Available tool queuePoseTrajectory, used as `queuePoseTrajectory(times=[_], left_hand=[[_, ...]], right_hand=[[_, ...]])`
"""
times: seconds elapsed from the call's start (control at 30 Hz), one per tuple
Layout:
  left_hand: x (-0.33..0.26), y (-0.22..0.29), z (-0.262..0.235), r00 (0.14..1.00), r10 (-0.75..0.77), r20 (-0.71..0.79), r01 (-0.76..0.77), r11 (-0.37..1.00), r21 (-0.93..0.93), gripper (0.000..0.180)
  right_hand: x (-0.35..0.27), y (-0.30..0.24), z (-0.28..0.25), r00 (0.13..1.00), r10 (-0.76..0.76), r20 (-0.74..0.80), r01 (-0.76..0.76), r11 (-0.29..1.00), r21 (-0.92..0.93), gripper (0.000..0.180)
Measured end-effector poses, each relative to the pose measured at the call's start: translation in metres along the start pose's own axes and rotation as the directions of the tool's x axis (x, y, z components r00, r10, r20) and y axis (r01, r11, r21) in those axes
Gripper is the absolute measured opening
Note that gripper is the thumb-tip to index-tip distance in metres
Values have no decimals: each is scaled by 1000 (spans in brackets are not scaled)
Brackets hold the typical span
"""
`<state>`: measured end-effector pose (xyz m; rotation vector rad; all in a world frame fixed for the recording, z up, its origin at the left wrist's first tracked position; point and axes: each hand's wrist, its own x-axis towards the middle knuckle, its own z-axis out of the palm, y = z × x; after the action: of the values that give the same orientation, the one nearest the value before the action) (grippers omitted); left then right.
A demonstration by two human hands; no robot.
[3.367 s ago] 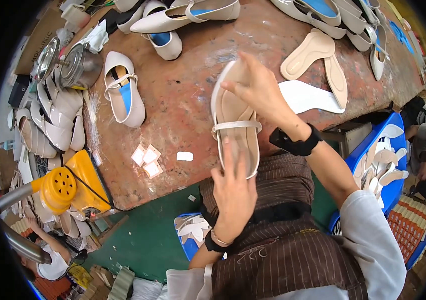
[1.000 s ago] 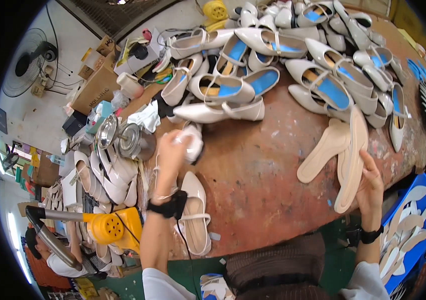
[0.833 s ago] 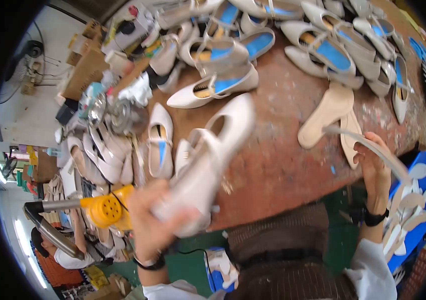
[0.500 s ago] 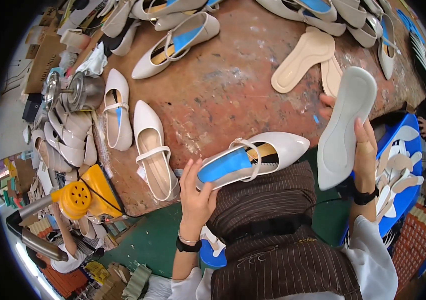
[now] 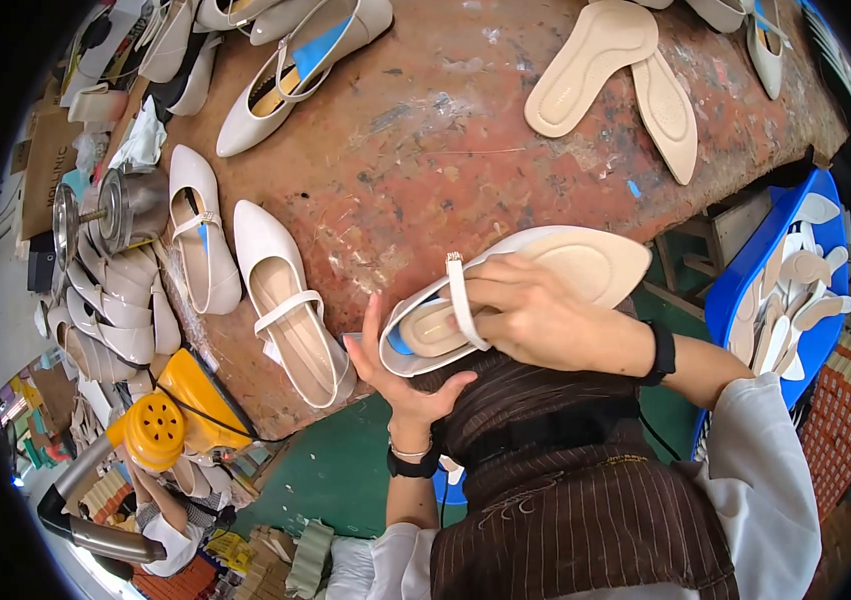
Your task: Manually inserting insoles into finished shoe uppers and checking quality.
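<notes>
A pale pointed strap shoe (image 5: 524, 240) lies sideways at the table's near edge, over my lap, with blue lining at its heel. My right hand (image 5: 536, 315) grips a beige insole (image 5: 596, 268). Its heel part lies inside the shoe beneath the strap, while its wide front part lies over the shoe's toe. The right fingertips are partly hidden by the hand. My left hand (image 5: 406, 380) rests against the shoe's heel, fingers spread and thumb stretched out. Left of it stand a shoe with a beige insole (image 5: 281, 260) and another with blue lining (image 5: 208, 250).
Two loose insoles (image 5: 596, 70) lie on the stained table (image 5: 426, 150). More shoes crowd its far and left sides. A blue bin (image 5: 726, 295) of insoles is at right. At left are a yellow machine (image 5: 201, 390) and a metal pot (image 5: 136, 205). A co-worker (image 5: 171, 535) is at lower left.
My right hand has brought the insole left, turned its beige face up and put one end into the shoe. My left thumb and fingers have spread off the shoe's edge. The view has shifted.
</notes>
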<state>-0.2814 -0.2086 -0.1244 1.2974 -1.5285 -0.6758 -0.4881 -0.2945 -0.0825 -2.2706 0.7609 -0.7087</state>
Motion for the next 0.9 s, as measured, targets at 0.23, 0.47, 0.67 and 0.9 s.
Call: queuePoseTrajectory(times=[0.23, 0.47, 0.67, 0.9], left_hand=[[-6, -9, -5, 999, -13, 49, 14, 1000, -22, 141], [4, -10, -16, 986, -105, 131, 116, 990, -84, 110], [12, -12, -20, 986, -3, 170, 1, 1000, 12, 51], [11, -7, -7, 998, -60, -11, 59, 997, -50, 26]], right_hand=[[17, -9, 20, 995, 55, 77, -60, 996, 63, 19], [15, -6, 27, 981, -60, 185, 70, 996, -49, 34], [32, -5, 21, 855, -140, 499, 164, 986, -6, 46], [-13, -25, 5, 978, 148, 145, -67, 889, -454, 40]])
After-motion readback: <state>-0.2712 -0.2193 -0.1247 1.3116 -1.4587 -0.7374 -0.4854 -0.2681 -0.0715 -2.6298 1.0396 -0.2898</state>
